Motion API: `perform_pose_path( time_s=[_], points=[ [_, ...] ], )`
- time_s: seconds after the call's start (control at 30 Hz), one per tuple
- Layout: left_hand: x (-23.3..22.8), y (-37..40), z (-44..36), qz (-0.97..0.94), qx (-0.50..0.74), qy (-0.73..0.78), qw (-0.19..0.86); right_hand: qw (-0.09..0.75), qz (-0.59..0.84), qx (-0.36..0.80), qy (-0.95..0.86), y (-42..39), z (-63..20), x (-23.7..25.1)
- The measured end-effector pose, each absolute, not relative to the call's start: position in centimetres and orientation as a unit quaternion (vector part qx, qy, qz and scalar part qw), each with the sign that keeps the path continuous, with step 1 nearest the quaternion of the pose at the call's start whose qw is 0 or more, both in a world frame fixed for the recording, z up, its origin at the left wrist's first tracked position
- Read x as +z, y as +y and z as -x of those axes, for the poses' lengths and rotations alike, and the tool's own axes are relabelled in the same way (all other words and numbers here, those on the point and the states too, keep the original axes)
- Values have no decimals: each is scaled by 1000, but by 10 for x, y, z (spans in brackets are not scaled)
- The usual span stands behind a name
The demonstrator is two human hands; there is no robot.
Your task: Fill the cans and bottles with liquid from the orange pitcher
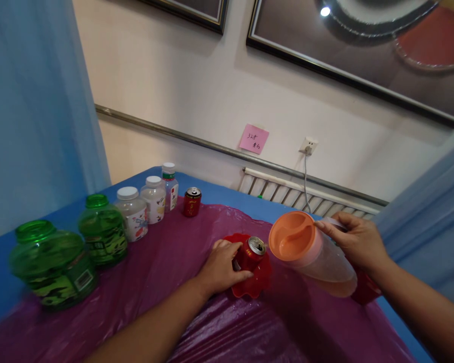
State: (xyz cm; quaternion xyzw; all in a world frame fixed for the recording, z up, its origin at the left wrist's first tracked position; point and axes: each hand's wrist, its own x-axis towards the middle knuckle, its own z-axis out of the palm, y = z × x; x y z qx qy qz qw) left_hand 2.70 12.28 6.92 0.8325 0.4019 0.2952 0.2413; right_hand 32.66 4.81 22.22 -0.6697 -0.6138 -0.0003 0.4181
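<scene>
Red can (252, 253) sat gripped in the left hand (220, 267) while the right hand (357, 241) clasped the tipped jug (310, 253), best poured slowly.

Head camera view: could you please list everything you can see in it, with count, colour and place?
Can: one, red, tilted in the red dish, held by the left hand.
Dish: one, red, scalloped, on the purple sheet.
Pitcher: one, clear with orange lid, tipped toward the can.
Second can: one, red, upright, far side.
Green jars: two, left edge.
White-capped jars: three, beside the green ones.
Purple sheet: one, over the blue table.
Pink note: one, on the wall.
Socket: one, white, wall.
Left hand: gripping the can.
Right hand: holding the pitcher.
</scene>
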Motion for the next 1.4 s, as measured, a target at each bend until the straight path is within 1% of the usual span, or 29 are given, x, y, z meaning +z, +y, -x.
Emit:
perform_pose_path(
  time_s=[0.7, 1.03, 1.27, 1.4],
  points=[
    [67, 125, -27, -835, 297, 399, 236, 419, 669, -3, -614, 47, -324, 223],
    [69, 123, -28, -835, 298, 395, 241, 432, 669, 33, -604, 47, -323, 221],
    [70, 123, -27, -835, 297, 395, 244, 426, 675, 29, -602, 46, -323, 221],
    [69, 123, -28, -833, 304, 392, 244, 448, 667, 45, -593, 48, -324, 213]
  ],
)
